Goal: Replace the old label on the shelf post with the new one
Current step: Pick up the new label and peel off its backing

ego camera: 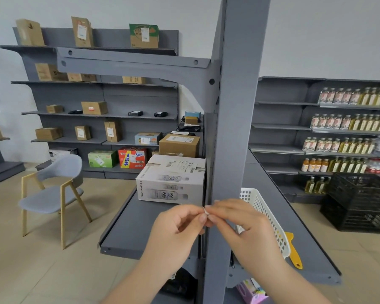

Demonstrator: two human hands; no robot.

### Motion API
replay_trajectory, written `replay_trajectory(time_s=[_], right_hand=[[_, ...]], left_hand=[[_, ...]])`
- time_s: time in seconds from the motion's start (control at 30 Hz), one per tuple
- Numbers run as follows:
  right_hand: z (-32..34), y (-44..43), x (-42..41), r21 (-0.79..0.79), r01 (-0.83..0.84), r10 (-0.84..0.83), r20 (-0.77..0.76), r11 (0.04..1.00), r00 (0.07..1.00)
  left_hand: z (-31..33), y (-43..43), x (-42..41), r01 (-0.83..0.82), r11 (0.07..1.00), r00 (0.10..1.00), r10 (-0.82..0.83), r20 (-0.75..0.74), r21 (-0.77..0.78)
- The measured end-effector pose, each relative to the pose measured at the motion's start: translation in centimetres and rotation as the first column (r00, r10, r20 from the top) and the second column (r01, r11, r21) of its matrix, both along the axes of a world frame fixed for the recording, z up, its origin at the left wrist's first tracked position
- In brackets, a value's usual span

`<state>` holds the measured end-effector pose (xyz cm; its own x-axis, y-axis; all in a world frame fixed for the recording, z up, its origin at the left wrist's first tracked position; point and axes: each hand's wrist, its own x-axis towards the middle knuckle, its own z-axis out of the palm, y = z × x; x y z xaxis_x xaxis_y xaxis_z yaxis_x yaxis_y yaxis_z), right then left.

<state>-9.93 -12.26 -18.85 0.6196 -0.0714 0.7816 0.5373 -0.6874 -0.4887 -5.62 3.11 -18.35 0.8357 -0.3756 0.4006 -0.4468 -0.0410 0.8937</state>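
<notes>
A tall grey shelf post point(239, 119) runs up the middle of the view. In front of its lower part my left hand point(180, 227) and my right hand point(241, 222) meet fingertip to fingertip. Between them they pinch a small white label point(206, 210), of which only a sliver shows. I cannot tell whether the label touches the post. No other label is visible on the post.
A white box of bottles point(171, 181) stands on the grey shelf point(127, 229) left of the post. Right of the post lie a white plastic basket point(266, 218) and a yellow scraper point(293, 251). A grey chair point(53, 194) stands left, black crates point(360, 202) right.
</notes>
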Motion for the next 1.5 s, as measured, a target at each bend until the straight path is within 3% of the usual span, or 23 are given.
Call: replay_trajectory(time_s=[0.5, 0.87, 1.27, 1.5], right_hand=[[0.3, 0.6, -0.4, 0.024, -0.001, 0.001, 0.0, 1.0, 1.0], [0.4, 1.0, -0.9, 0.048, 0.009, -0.007, -0.032, 0.999, 0.999], [0.7, 0.6, -0.8, 0.129, 0.074, -0.048, -0.2, 0.989, 0.979], [0.7, -1.3, -0.8, 0.198, 0.21, -0.151, -0.277, 0.957, 0.949]], left_hand=[[-0.1, 0.3, -0.2, -0.04, 0.998, 0.999, 0.04, 0.006, 0.055], [-0.1, 0.4, -0.6, -0.011, 1.0, 0.997, 0.009, -0.072, -0.02], [-0.1, 0.0, -0.4, -0.055, 0.995, 0.998, 0.053, 0.027, 0.086], [-0.7, -0.3, -0.1, -0.037, 0.995, 0.994, 0.046, -0.098, 0.089]])
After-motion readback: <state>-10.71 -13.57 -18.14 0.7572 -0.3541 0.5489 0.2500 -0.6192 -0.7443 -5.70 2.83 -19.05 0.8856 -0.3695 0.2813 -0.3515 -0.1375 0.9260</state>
